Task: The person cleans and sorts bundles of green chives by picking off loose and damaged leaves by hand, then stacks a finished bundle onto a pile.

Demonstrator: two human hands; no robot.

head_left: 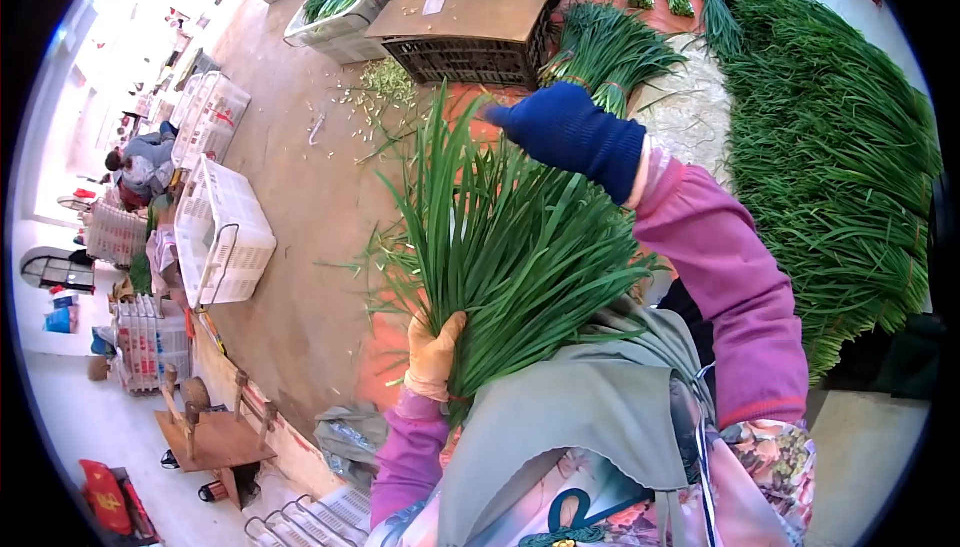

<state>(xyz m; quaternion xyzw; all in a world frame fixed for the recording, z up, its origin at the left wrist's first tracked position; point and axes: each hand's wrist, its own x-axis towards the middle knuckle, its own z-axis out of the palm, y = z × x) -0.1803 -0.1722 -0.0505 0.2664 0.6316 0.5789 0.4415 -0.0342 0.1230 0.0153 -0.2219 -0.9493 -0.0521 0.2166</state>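
My left hand (433,355), in a tan glove, is wrapped round the lower part of a large bunch of green garlic chives (520,247). Its long leaves fan out up and to the right, partly over the grey apron (570,417) on my lap. Above the leaf tips is my right hand (565,132) in a dark blue knitted glove, fingers closed and pointing left. A thin yellowish bit shows by its slightly blurred fingertips; I cannot make out what it is.
A long heap of chives (820,167) lies at right. Tied bundles (610,52) lie beside a cardboard-topped black crate (465,27). White plastic baskets (225,232) stand at left, near a wooden stool (215,437) on its side. Trimmings (388,82) litter the floor. Another person (145,162) sits far left.
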